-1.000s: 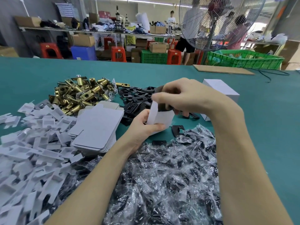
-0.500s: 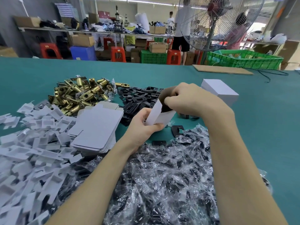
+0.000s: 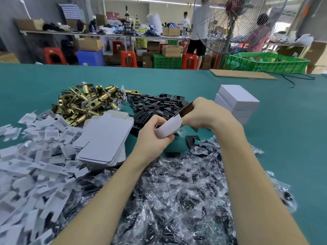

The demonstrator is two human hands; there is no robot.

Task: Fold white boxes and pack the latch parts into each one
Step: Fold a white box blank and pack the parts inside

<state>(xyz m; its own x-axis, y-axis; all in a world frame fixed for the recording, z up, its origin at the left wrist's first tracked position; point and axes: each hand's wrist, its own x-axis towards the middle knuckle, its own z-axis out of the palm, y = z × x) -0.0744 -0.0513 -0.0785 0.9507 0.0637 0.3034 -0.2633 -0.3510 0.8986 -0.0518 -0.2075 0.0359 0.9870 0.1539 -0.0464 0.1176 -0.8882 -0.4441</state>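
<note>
A small white box is held between both hands above the green table. My left hand grips its near end, fingers curled round it. My right hand holds its far open end, where a dark inside or flap shows. A stack of flat white box blanks lies to the left. Brass latch bolts are heaped behind it, black strike plates beside them. Clear bags of black parts fill the foreground.
Two closed white boxes are stacked right of my right hand. White card inserts pile at the left. A loose black plate lies under the box. A cardboard sheet, green crate and standing fan are at the far edge.
The box has tilted and lowered toward the table. My right hand moved right along it to the open far end. A second closed box is now visible under the first.
</note>
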